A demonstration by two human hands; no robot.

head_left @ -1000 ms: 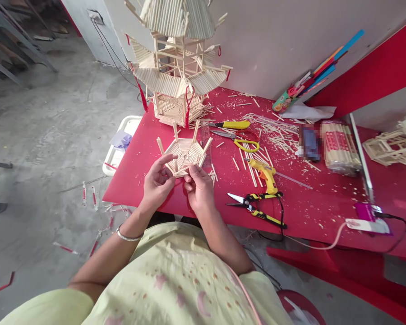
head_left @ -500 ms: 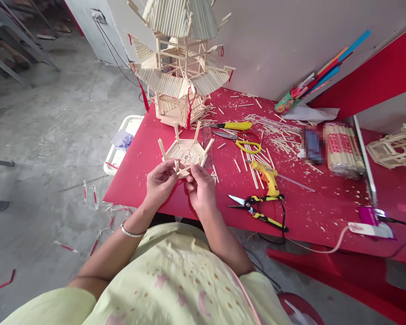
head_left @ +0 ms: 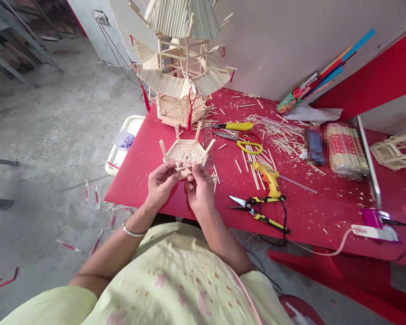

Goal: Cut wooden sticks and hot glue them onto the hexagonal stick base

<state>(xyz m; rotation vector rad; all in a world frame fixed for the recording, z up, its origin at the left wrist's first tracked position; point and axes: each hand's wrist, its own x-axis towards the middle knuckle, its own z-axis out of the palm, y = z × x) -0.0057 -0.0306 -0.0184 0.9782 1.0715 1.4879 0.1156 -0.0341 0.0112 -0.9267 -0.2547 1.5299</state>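
Note:
A hexagonal base of pale wooden sticks (head_left: 187, 151), with short upright posts at its corners, rests on the red table close to me. My left hand (head_left: 160, 183) is closed at its front left, thumb and forefinger pinched by a front post. Between my hands a short wooden stick (head_left: 185, 167) lies crosswise along the base's near side. My right hand (head_left: 202, 185) pinches the right end of this stick between thumb and fingers. The left fingertips partly hide what they grip, though they meet the stick's left end.
A tall stick pagoda (head_left: 182, 81) with red tassels stands behind the base. To the right lie a yellow-handled cutter (head_left: 238, 126), scissors (head_left: 248, 145), a glue gun (head_left: 269, 178), pruning shears (head_left: 257, 210) and loose sticks. A bundle of sticks (head_left: 347, 146) sits farther right.
The short stick between my hands now lies more plainly across the front of the base. My hands have shifted only slightly, and the whole view has moved a little.

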